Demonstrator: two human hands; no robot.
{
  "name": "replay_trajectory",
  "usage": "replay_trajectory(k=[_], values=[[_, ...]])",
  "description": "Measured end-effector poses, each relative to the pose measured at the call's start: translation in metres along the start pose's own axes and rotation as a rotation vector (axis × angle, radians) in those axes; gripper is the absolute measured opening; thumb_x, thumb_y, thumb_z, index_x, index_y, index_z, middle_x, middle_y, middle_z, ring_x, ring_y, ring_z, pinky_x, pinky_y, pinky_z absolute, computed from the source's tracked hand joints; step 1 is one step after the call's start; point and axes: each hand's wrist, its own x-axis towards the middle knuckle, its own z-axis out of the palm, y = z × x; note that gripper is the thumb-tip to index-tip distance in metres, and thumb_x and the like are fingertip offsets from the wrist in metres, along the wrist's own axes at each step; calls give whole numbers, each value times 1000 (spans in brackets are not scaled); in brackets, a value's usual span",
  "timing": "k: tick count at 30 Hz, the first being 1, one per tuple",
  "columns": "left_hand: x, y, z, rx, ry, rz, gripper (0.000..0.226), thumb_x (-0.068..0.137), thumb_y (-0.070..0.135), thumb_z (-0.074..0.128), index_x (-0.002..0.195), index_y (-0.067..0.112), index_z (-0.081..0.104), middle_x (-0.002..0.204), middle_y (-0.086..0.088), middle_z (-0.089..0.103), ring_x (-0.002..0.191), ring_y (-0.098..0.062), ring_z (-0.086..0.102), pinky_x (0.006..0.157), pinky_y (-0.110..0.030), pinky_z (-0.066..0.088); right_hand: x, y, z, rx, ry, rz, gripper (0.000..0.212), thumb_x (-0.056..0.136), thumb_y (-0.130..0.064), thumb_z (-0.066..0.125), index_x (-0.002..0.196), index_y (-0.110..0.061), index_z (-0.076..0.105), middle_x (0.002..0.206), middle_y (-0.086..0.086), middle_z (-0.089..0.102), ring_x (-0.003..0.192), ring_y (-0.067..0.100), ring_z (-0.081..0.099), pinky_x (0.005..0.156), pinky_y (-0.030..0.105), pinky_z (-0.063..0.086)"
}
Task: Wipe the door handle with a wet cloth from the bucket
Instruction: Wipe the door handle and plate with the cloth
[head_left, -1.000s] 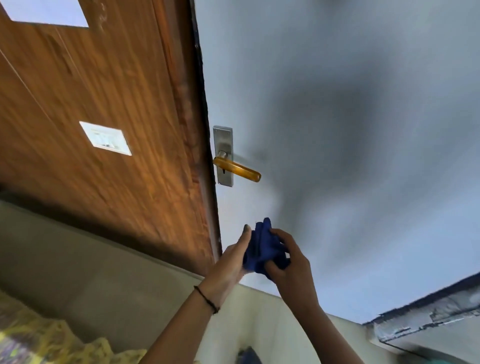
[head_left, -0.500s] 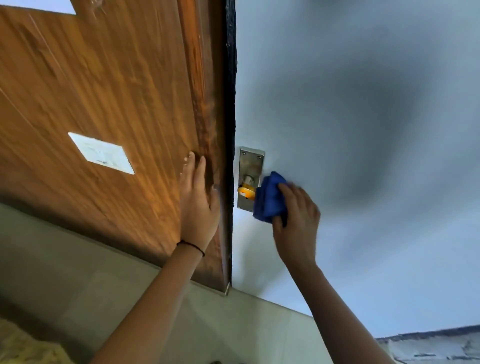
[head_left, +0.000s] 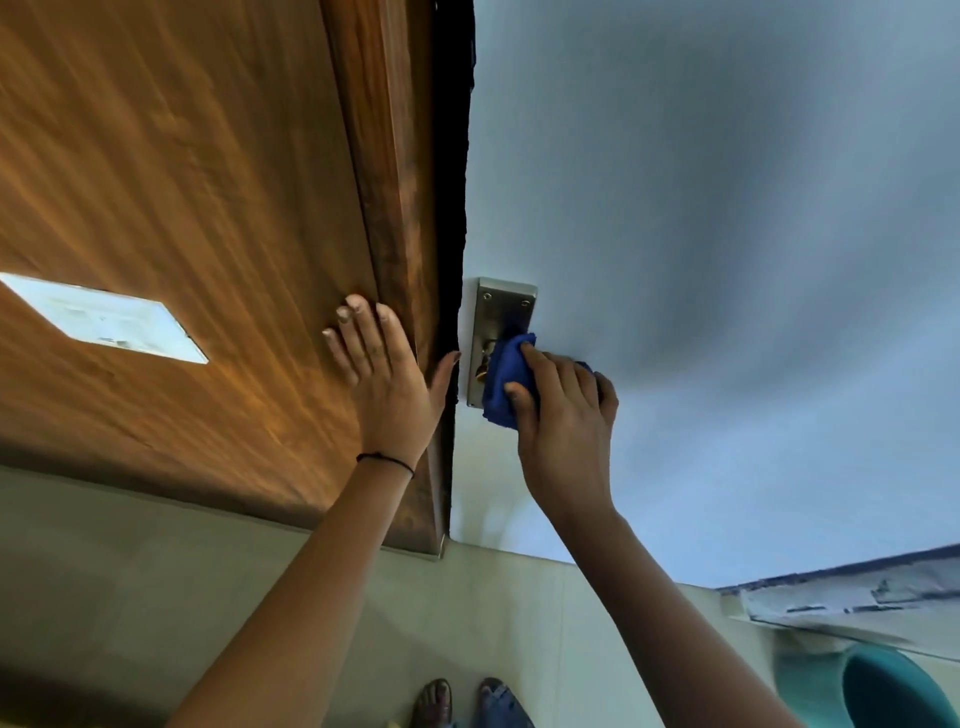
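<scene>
Since before, your right hand (head_left: 563, 421) has wrapped the blue cloth (head_left: 503, 382) over the door handle (head_left: 484, 366); left hand (head_left: 387, 384) spread flat on the wooden door (head_left: 182, 182); wiping underway, unfinished.

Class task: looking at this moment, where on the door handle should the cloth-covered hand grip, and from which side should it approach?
Grip the lever along its length, coming from its free end at right, as the right hand does with the blue cloth: the steel plate blocks its left.

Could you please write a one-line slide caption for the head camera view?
Right hand presses a blue cloth onto the door handle while the left hand braces the wooden door.
</scene>
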Motion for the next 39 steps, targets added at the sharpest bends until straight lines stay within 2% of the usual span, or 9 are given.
replay_trajectory(k=[3, 6, 8, 11, 19, 23, 27, 34, 39], values=[[1, 1, 5, -21, 35, -8, 128, 74, 55, 74, 146, 17, -25, 152, 2, -36, 143, -15, -27, 118, -37, -13, 2, 9, -1, -30, 16, -61, 37, 95, -36, 45, 122, -16, 60, 112, 1, 69, 103, 21, 60, 97, 34, 31], [-2, 6, 9, -25, 55, -90, 127, 74, 57, 74, 146, 21, -25, 155, -3, -31, 143, -14, -27, 118, -40, -11, 1, 28, -11, -43, 6, -103, 35, 93, -36, 52, 121, -17, 61, 111, -1, 70, 101, 20, 62, 93, 37, 37], [-2, 6, 12, -28, 59, -131, 127, 74, 56, 74, 146, 24, -26, 155, -6, -26, 142, -14, -28, 118, -40, -11, -2, 41, -16, -18, -1, -91, 36, 93, -35, 53, 123, -16, 60, 112, 0, 69, 101, 22, 62, 93, 42, 40], [-3, 6, 15, -32, 79, -119, 126, 74, 55, 74, 147, 24, -24, 154, 3, -33, 143, -14, -27, 118, -40, -12, -7, 48, -18, 1, 17, -68, 37, 94, -35, 51, 124, -15, 59, 112, 1, 68, 102, 22, 59, 96, 40, 38], [-5, 7, 21, -71, 122, -151, 122, 75, 57, 72, 148, 27, -22, 154, 6, -32, 144, -15, -23, 119, -42, -9, 10, 8, 6, -54, 79, -160, 38, 93, -32, 54, 125, -12, 61, 111, 5, 69, 100, 23, 60, 96, 40, 40], [-4, 7, 22, -68, 136, -160, 123, 75, 57, 73, 147, 28, -22, 154, 8, -33, 144, -13, -24, 119, -40, -10, 3, 42, -8, -105, 56, -247, 40, 92, -30, 58, 129, -15, 57, 122, 5, 66, 108, 25, 60, 94, 44, 43], [-4, 6, 22, -52, 137, -156, 124, 75, 58, 73, 147, 27, -22, 154, 6, -33, 144, -15, -24, 118, -40, -10, -11, 69, -17, -106, 99, -195, 40, 92, -25, 60, 129, -13, 57, 124, 8, 65, 109, 26, 59, 96, 44, 40], [-6, 4, 23, -65, 135, -119, 130, 69, 52, 79, 148, 24, -20, 154, 3, -31, 145, -18, -23, 119, -42, -9, 12, 4, 13, -111, 137, -330, 38, 90, -25, 64, 126, -14, 62, 123, 11, 65, 112, 28, 59, 99, 48, 41], [-6, 4, 24, -58, 150, -131, 123, 75, 56, 74, 148, 25, -20, 154, 4, -32, 145, -17, -23, 119, -43, -8, -8, 63, -10, -107, 160, -262, 43, 87, -25, 70, 128, -14, 61, 126, 9, 64, 111, 28, 60, 95, 44, 42]])
